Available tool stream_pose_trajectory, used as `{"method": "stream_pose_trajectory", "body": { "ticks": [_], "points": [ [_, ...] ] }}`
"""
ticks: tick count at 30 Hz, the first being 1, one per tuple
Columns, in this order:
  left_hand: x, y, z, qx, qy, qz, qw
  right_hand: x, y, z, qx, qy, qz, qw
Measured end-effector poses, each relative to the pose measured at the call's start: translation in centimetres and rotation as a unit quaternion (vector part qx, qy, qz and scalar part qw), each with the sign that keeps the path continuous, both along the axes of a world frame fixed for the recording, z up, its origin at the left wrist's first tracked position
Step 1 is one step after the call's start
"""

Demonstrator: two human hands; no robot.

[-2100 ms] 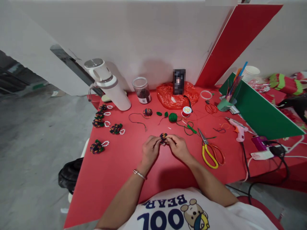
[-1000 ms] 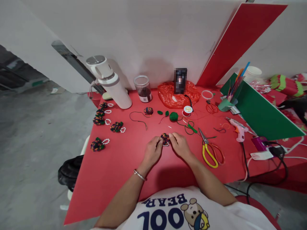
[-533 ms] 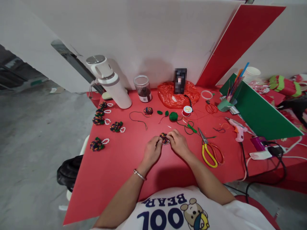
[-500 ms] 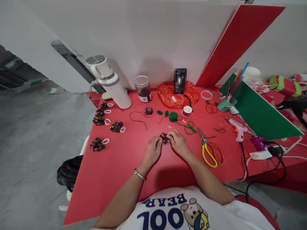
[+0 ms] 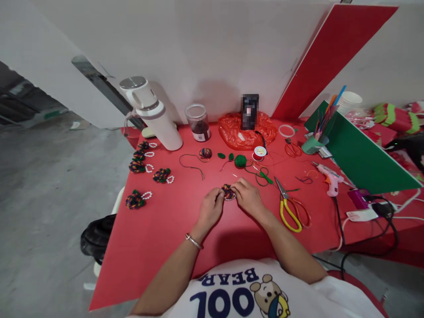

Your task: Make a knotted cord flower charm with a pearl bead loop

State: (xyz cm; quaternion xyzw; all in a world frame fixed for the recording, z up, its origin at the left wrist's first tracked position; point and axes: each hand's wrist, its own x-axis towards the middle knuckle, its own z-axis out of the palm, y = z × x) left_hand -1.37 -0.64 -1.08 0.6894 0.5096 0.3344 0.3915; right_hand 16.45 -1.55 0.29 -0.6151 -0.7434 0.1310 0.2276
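Observation:
Between my two hands is a multicoloured yarn flower (image 5: 228, 191) with a string of white beads along its near edge. My left hand (image 5: 212, 206) pinches its left side, and my right hand (image 5: 247, 197) grips the right side; fingertips hide both edges. Just beyond lies a thin needle-like sliver (image 5: 235, 175). A green yarn ball (image 5: 240, 161), two green crocheted leaves (image 5: 231, 157) and a multicoloured yarn ball (image 5: 206, 153) lie farther back. Several finished-looking yarn flowers with bead loops (image 5: 135, 199) sit at the table's left.
Yellow-handled scissors (image 5: 289, 212) lie right of my right hand, near a green-handled crochet hook (image 5: 266, 177). A pink glue gun (image 5: 330, 179) and power strip (image 5: 361, 215) are farther right. A white thermos (image 5: 162, 126), jar (image 5: 198, 123) and red plastic bag (image 5: 232, 132) stand along the back.
Both hands keep hold of the yarn flower in nearly the same place, with the right fingers shifted very slightly. The whole view has moved a little.

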Motion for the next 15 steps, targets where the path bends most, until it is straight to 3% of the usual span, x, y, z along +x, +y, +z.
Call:
{"method": "stream_pose_trajectory", "body": {
  "ticks": [15],
  "points": [
    [0.07, 0.38, 0.18, -0.059, -0.075, 0.042, 0.995, -0.79, -0.56, 0.3, -0.004, 0.022, -0.066, 0.998]
  ]
}}
